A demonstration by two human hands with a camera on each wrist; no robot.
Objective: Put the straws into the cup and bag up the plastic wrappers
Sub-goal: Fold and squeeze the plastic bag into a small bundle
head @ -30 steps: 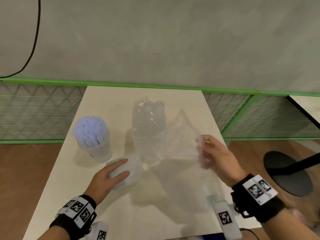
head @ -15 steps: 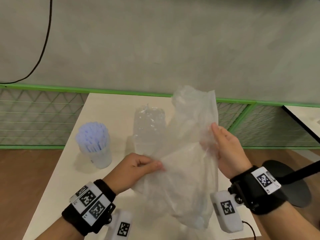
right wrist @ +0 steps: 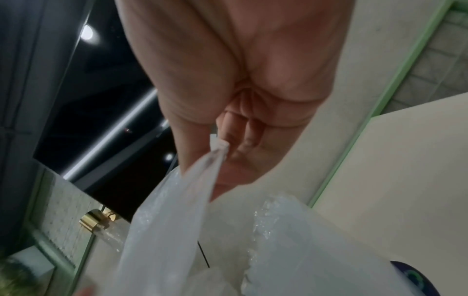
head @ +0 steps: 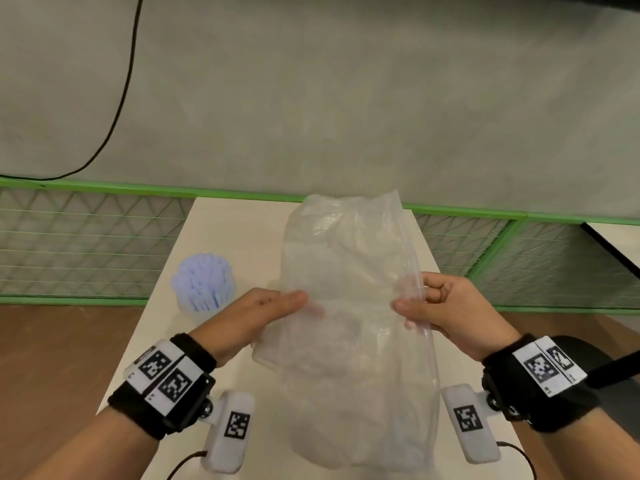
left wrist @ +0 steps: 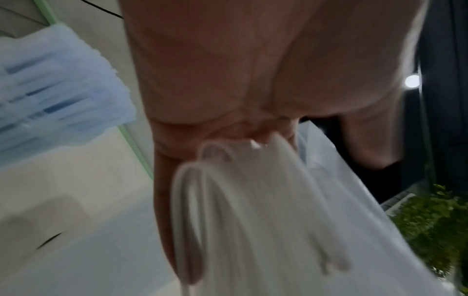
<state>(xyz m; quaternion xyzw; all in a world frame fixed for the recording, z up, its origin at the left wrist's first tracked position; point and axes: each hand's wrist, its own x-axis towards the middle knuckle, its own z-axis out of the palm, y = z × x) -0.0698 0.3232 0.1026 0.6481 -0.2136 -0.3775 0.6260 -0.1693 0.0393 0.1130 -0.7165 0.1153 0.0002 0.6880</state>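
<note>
Two hands hold one clear plastic bag [head: 349, 306] upright above the table [head: 221, 233] in the head view; the left hand [head: 249, 317] pinches its left edge with the fingers nearly straight, the right hand [head: 450, 310] pinches its right edge between thumb and curled fingers; one cup [head: 204, 289] packed with pale blue straws [head: 204, 278], too many and too blurred to count, stands on the table to the left of the bag, just beyond the left hand; crumpled wrappers cannot be made out through the film; the tabletop is pale cream, with a green-framed mesh fence [head: 86, 244] behind it, a grey wall [head: 346, 98] beyond, one black cable [head: 121, 91] hanging down the wall at far left, and brown wooden floor [head: 52, 358] on the left.

One hand [left wrist: 240, 80] fills the left wrist view, its fingers closed on folds of the bag [left wrist: 253, 210]; the straws [left wrist: 50, 90] show blurred at left over the cream table [left wrist: 76, 200].

One hand [right wrist: 240, 80] shows in the right wrist view, thumb and fingertips clamping a thin edge of the bag [right wrist: 177, 210]; crinkled clear plastic [right wrist: 273, 230] lies below on the table [right wrist: 405, 160].
</note>
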